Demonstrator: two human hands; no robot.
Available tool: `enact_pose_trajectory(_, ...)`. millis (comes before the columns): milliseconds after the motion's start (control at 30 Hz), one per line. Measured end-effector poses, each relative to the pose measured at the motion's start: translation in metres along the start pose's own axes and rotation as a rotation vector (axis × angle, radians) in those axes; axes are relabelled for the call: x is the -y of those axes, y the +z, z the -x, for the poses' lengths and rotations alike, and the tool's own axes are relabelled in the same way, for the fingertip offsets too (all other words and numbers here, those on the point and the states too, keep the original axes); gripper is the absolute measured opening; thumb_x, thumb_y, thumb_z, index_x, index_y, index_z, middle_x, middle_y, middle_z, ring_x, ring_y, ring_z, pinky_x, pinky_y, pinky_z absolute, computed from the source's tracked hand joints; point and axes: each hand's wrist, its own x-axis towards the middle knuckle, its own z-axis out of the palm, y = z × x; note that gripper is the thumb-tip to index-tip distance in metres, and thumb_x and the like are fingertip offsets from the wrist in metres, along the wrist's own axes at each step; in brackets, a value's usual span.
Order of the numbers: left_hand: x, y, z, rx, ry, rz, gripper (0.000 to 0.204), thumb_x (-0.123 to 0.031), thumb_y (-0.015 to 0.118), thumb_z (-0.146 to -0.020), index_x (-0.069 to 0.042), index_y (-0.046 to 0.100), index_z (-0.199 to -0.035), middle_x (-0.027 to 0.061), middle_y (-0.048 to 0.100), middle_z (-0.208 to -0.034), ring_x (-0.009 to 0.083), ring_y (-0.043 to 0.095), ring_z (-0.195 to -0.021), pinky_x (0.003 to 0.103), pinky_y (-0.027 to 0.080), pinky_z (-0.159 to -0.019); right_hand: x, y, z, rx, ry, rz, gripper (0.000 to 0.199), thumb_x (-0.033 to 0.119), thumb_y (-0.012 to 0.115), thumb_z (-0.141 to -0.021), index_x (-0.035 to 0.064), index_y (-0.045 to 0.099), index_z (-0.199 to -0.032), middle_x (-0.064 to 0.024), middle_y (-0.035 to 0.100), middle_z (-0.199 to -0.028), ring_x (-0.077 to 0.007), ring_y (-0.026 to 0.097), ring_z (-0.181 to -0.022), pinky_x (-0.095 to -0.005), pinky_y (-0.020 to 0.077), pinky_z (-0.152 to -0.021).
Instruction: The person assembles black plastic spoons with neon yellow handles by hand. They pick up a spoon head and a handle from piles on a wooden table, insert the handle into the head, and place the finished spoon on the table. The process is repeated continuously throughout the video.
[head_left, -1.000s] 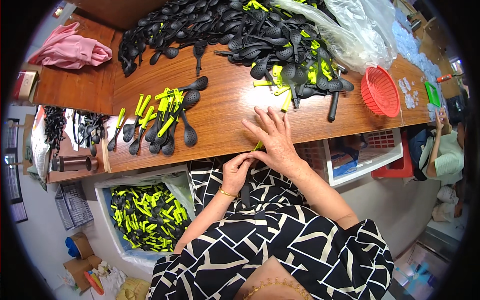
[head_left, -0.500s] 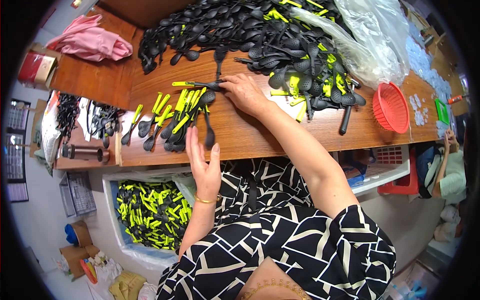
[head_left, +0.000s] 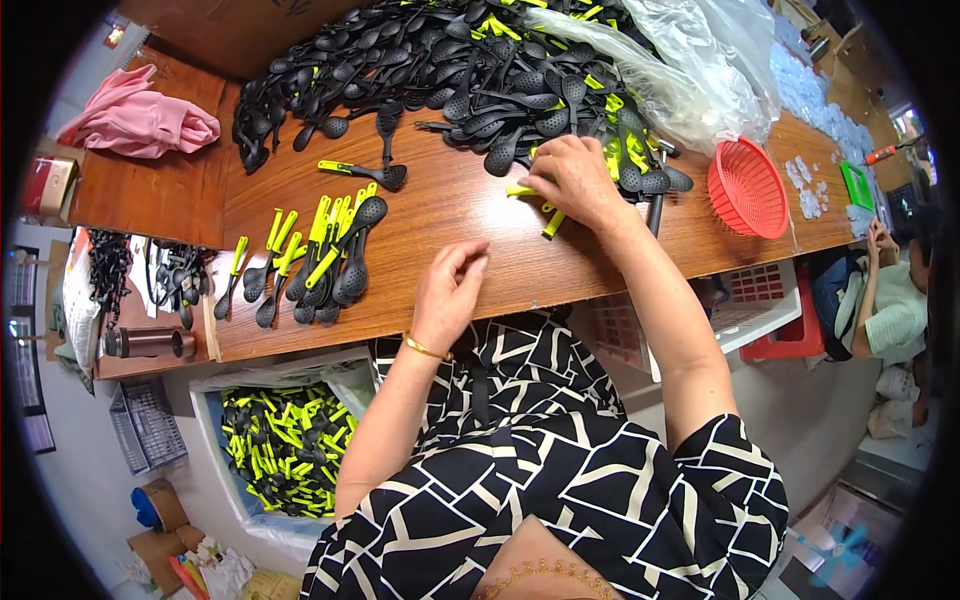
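My right hand [head_left: 578, 182] is at the near edge of the big heap, its fingers closed on a lime-green handle piece [head_left: 520, 190]. Another lime-green handle piece [head_left: 553, 224] lies beneath that hand. Over the table's front part hovers my left hand [head_left: 450, 292], fingers loosely curled, with nothing visible in it. Left of it, black spoons with lime-green handles [head_left: 325, 250] lie in a row of overlapping bunches. Beyond them a single lime-handled spoon [head_left: 392, 177] lies crosswise, touching or close to a black slotted spoon [head_left: 387, 122].
A large heap of black spoons and slotted spoons [head_left: 420, 60] covers the table's back, beside clear plastic sheeting [head_left: 700, 70]. A red basket [head_left: 747, 190] stands at right. Below the table's left part is a lined bin [head_left: 205, 420] of lime-handled utensils. A pink cloth [head_left: 140, 115] lies far left.
My right hand has left the lime-handled spoon and moved right to the lime-green handle pieces. My left hand has drawn away from the bunched spoons, its fingers now more curled. The view has shifted slightly.
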Motion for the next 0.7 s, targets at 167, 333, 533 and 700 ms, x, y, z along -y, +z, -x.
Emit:
enact_pose_trajectory(167, -0.016, 0.008, -0.069, -0.155, 0.212, -0.08, 0.025, -0.013, 0.065, -0.105, -0.003, 0.073, -0.126, 0.0136, 0.073, -0.114, 0.0265, 0.072, -0.103, 0.036, 0.057, -0.09, 0.004, -0.007, -0.016, 0.112, -0.045, -0.101, 0.019, 0.035, 0.082, -0.088, 0.0185, 0.079, -0.098, 0.0003, 0.073, -0.106, -0.0246, 0.065, -0.112, -0.0438, 0.0429, -0.102)
enact_pose_trajectory(333, -0.016, 0.039, -0.155, -0.227, 0.353, -0.44, 0.027, -0.018, 0.07, -0.099, -0.007, 0.072, -0.124, 0.0174, 0.073, -0.12, 0.0373, 0.069, -0.111, 0.049, 0.053, -0.098, 0.016, -0.001, 0.008, 0.15, -0.064, -0.12, 0.017, 0.025, 0.084, -0.084, 0.0168, 0.074, -0.096, 0.0002, 0.071, -0.104, -0.0253, 0.063, -0.116, -0.0468, 0.0423, -0.106)
enact_pose_trajectory(533, 0.008, 0.055, -0.183, -0.22, 0.415, -0.816, 0.03, -0.022, 0.075, -0.094, -0.013, 0.071, -0.123, 0.0108, 0.071, -0.109, 0.032, 0.068, -0.104, 0.047, 0.052, -0.092, 0.024, 0.0, 0.028, 0.04, -0.139, -0.261, 0.019, 0.015, 0.083, -0.087, 0.016, 0.071, -0.102, -0.0011, 0.074, -0.104, -0.0223, 0.067, -0.117, -0.0531, 0.0328, -0.123)
enact_pose_trajectory(700, 0.001, 0.024, -0.147, -0.208, 0.418, -0.429, 0.022, -0.015, 0.068, -0.095, -0.011, 0.071, -0.116, 0.0121, 0.076, -0.106, 0.0345, 0.073, -0.1, 0.048, 0.055, -0.087, 0.017, -0.007, 0.05, -0.244, 0.211, -0.647, 0.014, 0.015, 0.079, -0.096, 0.0129, 0.074, -0.109, -0.0023, 0.077, -0.108, -0.0216, 0.072, -0.109, -0.0487, 0.0401, -0.118)
